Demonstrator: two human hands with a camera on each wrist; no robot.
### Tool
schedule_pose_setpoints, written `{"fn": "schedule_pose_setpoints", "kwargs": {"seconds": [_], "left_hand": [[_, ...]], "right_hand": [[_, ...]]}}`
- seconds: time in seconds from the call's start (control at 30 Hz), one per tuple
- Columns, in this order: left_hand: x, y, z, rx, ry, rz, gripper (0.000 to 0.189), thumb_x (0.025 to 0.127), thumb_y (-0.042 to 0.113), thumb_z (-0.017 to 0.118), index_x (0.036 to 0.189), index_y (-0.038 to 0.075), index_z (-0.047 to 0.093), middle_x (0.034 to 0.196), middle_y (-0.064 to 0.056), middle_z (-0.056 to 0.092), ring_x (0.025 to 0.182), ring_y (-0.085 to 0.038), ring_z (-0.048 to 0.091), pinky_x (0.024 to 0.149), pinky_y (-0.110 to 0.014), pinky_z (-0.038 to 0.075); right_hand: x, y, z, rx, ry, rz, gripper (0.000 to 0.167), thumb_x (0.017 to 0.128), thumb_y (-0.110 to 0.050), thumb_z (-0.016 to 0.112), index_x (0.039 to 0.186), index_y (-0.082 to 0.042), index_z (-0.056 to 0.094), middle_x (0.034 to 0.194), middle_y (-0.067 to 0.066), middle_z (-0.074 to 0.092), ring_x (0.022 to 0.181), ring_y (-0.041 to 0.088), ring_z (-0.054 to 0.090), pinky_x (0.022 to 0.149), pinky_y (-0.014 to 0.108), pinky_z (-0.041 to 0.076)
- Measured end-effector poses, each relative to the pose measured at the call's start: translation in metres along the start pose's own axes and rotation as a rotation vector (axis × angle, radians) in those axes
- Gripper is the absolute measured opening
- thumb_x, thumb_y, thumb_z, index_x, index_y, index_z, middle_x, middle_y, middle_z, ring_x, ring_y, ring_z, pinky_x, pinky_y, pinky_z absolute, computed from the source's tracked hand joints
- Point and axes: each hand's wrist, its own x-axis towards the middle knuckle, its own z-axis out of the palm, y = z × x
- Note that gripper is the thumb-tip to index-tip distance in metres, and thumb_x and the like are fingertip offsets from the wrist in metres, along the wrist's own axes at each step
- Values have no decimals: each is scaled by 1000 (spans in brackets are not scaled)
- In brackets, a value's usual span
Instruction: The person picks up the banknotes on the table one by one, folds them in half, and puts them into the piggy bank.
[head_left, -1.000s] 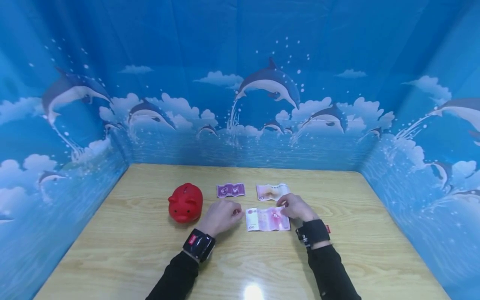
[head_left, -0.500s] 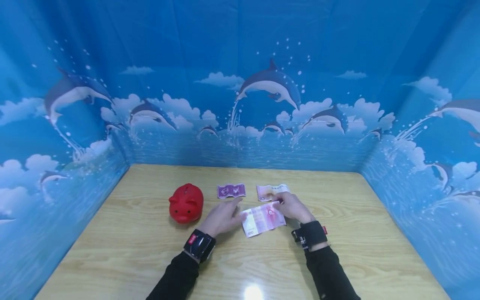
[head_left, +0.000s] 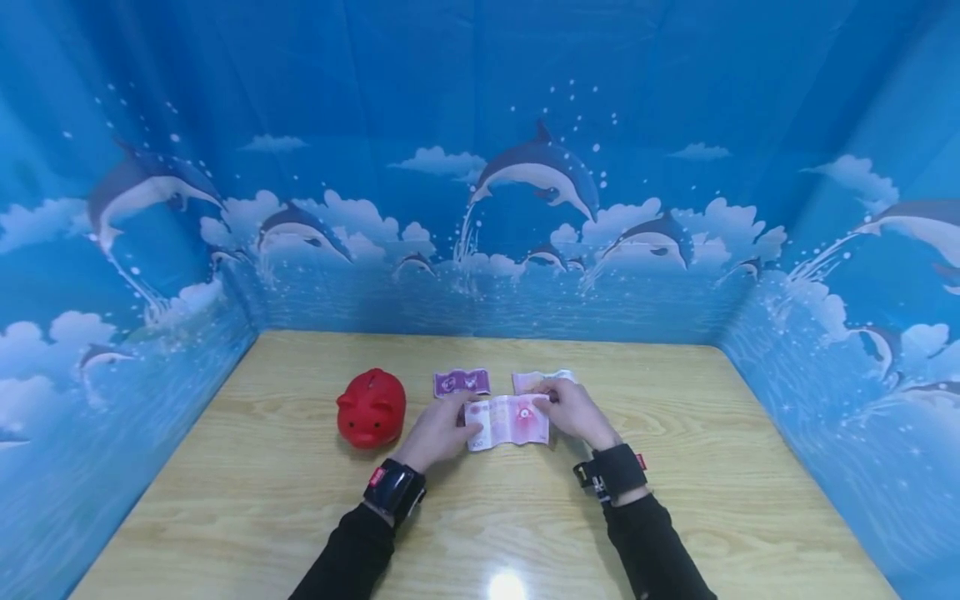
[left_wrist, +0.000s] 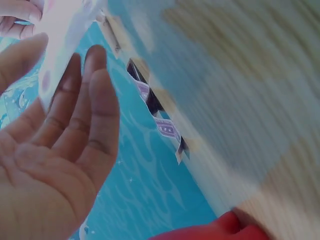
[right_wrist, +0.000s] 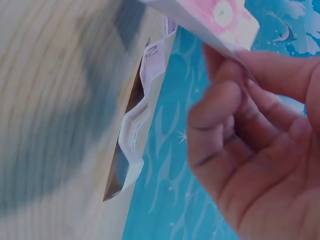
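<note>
Between both hands, a pink 100 banknote [head_left: 506, 421] is raised over the table. My left hand [head_left: 435, 433] holds its left end, thumb in front and fingers behind; in the left wrist view the fingers [left_wrist: 102, 110] are only slightly bent. At the other end, my right hand [head_left: 581, 412] pinches the note's edge between thumb and fingers, plain in the right wrist view, where the remaining fingers [right_wrist: 215, 110] curl in. Behind lie a purple banknote [head_left: 461, 382] and a pale, wavy banknote [head_left: 534, 380], the latter partly covered by the right hand.
A red piggy bank [head_left: 371, 408] with a slot on top stands left of the left hand. The wooden table [head_left: 300, 517] ends at a blue dolphin-print curtain [head_left: 420, 300] at the back and sides.
The pink banknote was lying under the right hand; it has been lifted, tilted, then levelled and shifted left and back. The left hand opened out and took its left end.
</note>
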Motion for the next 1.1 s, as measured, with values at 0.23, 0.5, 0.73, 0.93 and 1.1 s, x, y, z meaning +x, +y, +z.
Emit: {"fn": "schedule_pose_setpoints", "kwargs": {"seconds": [0.23,0.5,0.73,0.93,1.1], "left_hand": [[2,1,-7,-188,93,-23,33,88,20,73,118,12,63,89,-5,58,79,-17,53,65,-28,45],[2,3,-10,-301,247,-29,16,87,18,73,101,13,66,83,-4,57,75,-16,51,61,-25,42],[3,4,-11,-305,342,-18,19,88,20,73,103,9,67,87,-5,63,80,-18,54,68,-27,46],[1,6,-10,-335,319,-5,18,90,27,72,103,15,67,101,-3,68,93,-18,61,79,-33,54],[0,7,-8,-391,285,10,33,92,34,68,120,16,65,113,-5,67,101,-20,62,82,-36,56]], "right_hand": [[1,-10,3,76,137,35,16,92,-16,67,106,-8,71,79,5,67,63,10,53,58,26,44],[1,-16,4,213,175,34,32,91,-22,71,119,-8,66,65,0,63,58,11,56,51,22,43],[2,-18,8,245,181,45,31,86,-17,76,113,-3,71,85,11,74,73,14,68,65,25,55],[1,-28,17,288,212,35,23,87,-12,73,107,1,71,73,10,72,61,16,66,54,22,51],[0,-34,25,334,252,41,21,89,-13,71,107,-2,70,69,8,70,60,26,66,46,22,44]]}}
